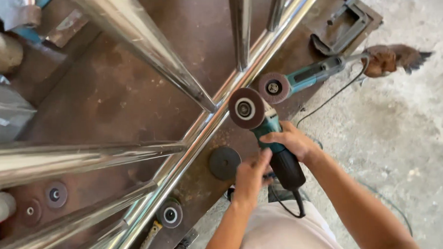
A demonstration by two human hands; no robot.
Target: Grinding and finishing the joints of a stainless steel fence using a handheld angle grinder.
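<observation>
Head cam view, looking straight down. The right hand [292,142] is wrapped tight around the body of a teal angle grinder [270,137], and the left hand [250,175] is closed on the same tool just below and beside it, fingers at the rear of the grip. So the grinder sits in both hands, with its flap disc [246,108] pointing up and away from them, right at the shiny steel tube frame [216,117] lying across the rusty counter [112,89].

A second grinder [298,80] lies on the counter just beyond the right hand, its disc very near the one in use. Loose discs sit left of the left hand: a dark one [225,162] close by, and another [170,214] further down the rail.

What could go wrong, I'd say: the disc could grab on the round tube and kick back toward the hands, or clip that parked grinder. The power cord [289,201] loops right under the wrists, so a snag looks possible too.

Containers: none that I can make out, so nothing to report inside any.
</observation>
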